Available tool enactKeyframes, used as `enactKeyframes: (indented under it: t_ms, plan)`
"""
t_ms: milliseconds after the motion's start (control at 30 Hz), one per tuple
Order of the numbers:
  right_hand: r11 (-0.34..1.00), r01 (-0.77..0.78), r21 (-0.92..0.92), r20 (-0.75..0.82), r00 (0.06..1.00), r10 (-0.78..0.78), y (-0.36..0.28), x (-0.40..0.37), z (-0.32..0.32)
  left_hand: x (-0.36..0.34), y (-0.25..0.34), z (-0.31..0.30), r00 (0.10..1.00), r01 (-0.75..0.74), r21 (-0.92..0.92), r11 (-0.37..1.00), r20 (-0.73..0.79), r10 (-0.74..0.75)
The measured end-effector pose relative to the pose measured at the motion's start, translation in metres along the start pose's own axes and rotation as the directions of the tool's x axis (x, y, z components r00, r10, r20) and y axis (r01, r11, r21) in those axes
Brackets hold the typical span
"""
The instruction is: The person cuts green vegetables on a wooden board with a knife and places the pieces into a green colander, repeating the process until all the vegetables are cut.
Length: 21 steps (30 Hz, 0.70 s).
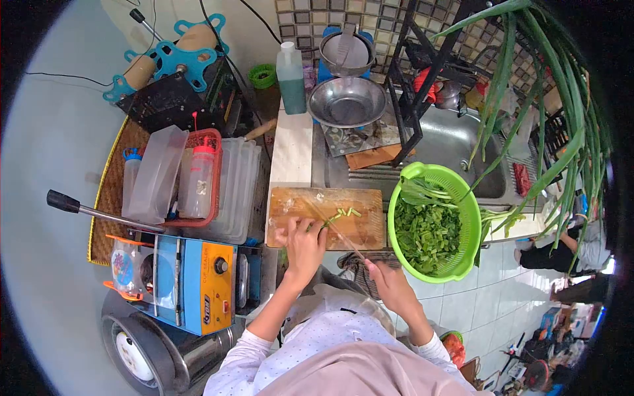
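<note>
A wooden cutting board lies on the counter in front of me. On it my left hand is closed with bent fingers over green stems, pressing them against the wood. My right hand grips the handle of a knife, whose blade slants across the board just right of my left fingers. Several short cut stem pieces are lying beyond the blade. Right of the board stands a lime-green basket holding chopped leafy greens and some larger leaves.
Behind the board are a metal bowl, a bottle of green liquid and a sink. Long green onion leaves hang at right. A cup sealer and plastic containers stand left. Another person sits far right.
</note>
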State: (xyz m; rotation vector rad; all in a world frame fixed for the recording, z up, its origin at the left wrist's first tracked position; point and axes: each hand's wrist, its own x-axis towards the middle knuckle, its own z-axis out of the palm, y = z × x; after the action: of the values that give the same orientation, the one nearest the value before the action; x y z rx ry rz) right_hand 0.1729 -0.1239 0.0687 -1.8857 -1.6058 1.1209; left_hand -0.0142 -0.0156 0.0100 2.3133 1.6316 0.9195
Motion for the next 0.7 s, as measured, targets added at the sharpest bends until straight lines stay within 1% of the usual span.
enactKeyframes:
  t_ms: [67, 167, 233, 300, 333, 367, 400, 500, 533, 567, 600, 633, 700]
  plan:
    - [1.0, 0.006, 0.007, -0.009, 1.0, -0.006, 0.0, -0.002, 0.001, 0.003, 0.0, 0.002, 0.999, 0.027, -0.061, 0.998, 0.031, -0.025]
    - [1.0, 0.025, 0.013, -0.015, 1.0, -0.024, -0.003, -0.002, 0.0, 0.005, 0.0, 0.002, 0.998, 0.047, -0.099, 0.994, 0.043, -0.043]
    - [0.999, 0.036, 0.012, -0.011, 0.999, -0.036, -0.003, -0.001, 0.0, 0.005, 0.0, 0.0, 0.998, 0.049, -0.095, 0.994, 0.041, -0.045]
    - [0.999, 0.006, -0.045, 0.005, 1.0, -0.005, 0.0, 0.001, 0.002, 0.006, 0.0, -0.002, 0.998, 0.049, -0.091, 0.995, 0.039, -0.046]
    - [0.999, 0.004, -0.047, 0.007, 1.0, -0.004, 0.0, 0.001, 0.002, 0.007, 0.0, -0.001, 0.999, 0.033, -0.094, 0.995, 0.006, -0.033]
    - [0.996, -0.001, -0.088, 0.014, 1.0, 0.002, -0.002, 0.001, 0.002, 0.007, 0.0, -0.002, 0.999, 0.017, -0.096, 0.995, -0.028, -0.02]
    - [0.992, -0.005, -0.13, 0.019, 1.0, 0.007, -0.003, 0.002, 0.002, 0.008, 0.001, -0.002, 0.999, 0.02, -0.097, 0.995, -0.028, -0.022]
    - [0.986, 0.009, -0.165, 0.01, 1.0, -0.007, -0.01, 0.006, 0.003, 0.008, 0.001, -0.003, 1.0, 0.008, -0.059, 0.998, -0.021, -0.009]
    - [0.986, 0.008, -0.164, 0.01, 1.0, -0.007, -0.011, 0.007, 0.004, 0.007, 0.0, -0.002, 0.999, 0.032, -0.07, 0.997, 0.024, -0.03]
    - [0.984, -0.031, -0.173, 0.018, 0.999, 0.034, -0.011, 0.01, 0.007, 0.006, -0.001, -0.002, 0.996, 0.056, -0.078, 0.995, 0.07, -0.05]
    - [0.981, -0.07, -0.182, 0.025, 0.997, 0.075, -0.01, 0.012, 0.01, 0.004, -0.002, 0.0, 0.996, 0.053, -0.078, 0.996, 0.07, -0.048]
    - [0.981, -0.071, -0.18, 0.022, 0.997, 0.076, -0.01, 0.014, 0.012, 0.003, -0.003, 0.001, 0.997, 0.054, -0.067, 0.996, 0.054, -0.05]
    - [0.984, -0.016, -0.176, -0.026, 1.0, 0.012, -0.009, 0.017, 0.017, 0.001, -0.003, 0.0, 0.998, 0.048, -0.055, 0.997, 0.04, -0.046]
